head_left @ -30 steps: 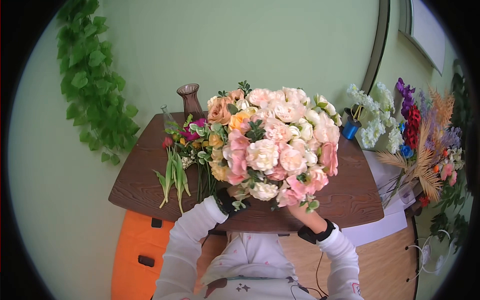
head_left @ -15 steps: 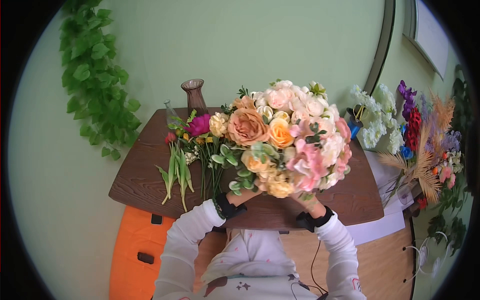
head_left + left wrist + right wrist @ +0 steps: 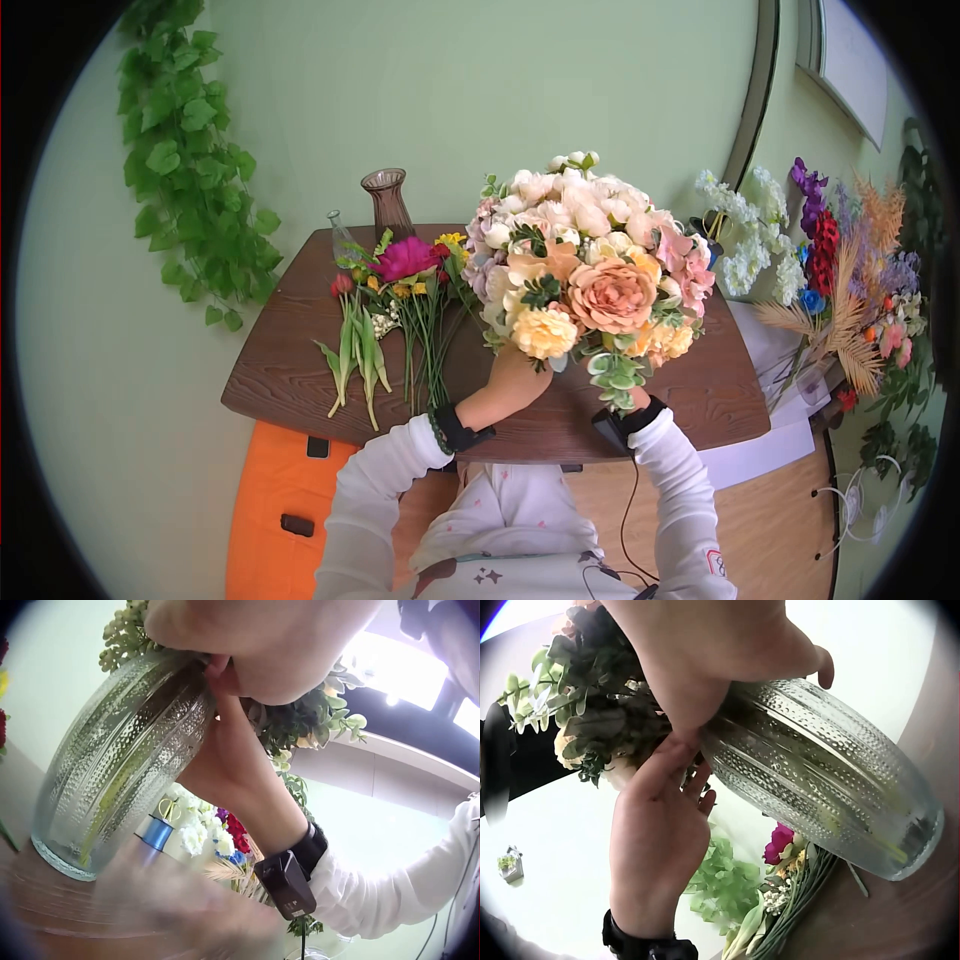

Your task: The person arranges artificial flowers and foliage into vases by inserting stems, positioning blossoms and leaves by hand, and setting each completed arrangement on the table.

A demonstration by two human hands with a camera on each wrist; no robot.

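Observation:
A large bouquet of pink, cream and peach flowers stands in a ribbed clear glass vase, which the blooms hide in the head view. Stems show through the dimpled glass, and its base is at the brown table. My left hand holds the vase at its neck, under the blooms, with fingers bent in the right wrist view. On the other side my right hand grips the upper part of the vase, a fingertip curling over the glass. Leafy sprigs hang just over both hands.
Left on the table lie loose stems with a magenta flower and red tulips. Behind them stand a purple-tinted glass vase and a small clear bottle. White blossoms and more flowers crowd the right side.
The bouquet has turned: the large peach rose has come from the far left side round to the front. My left hand has come into fuller view, while the loose stems stay put.

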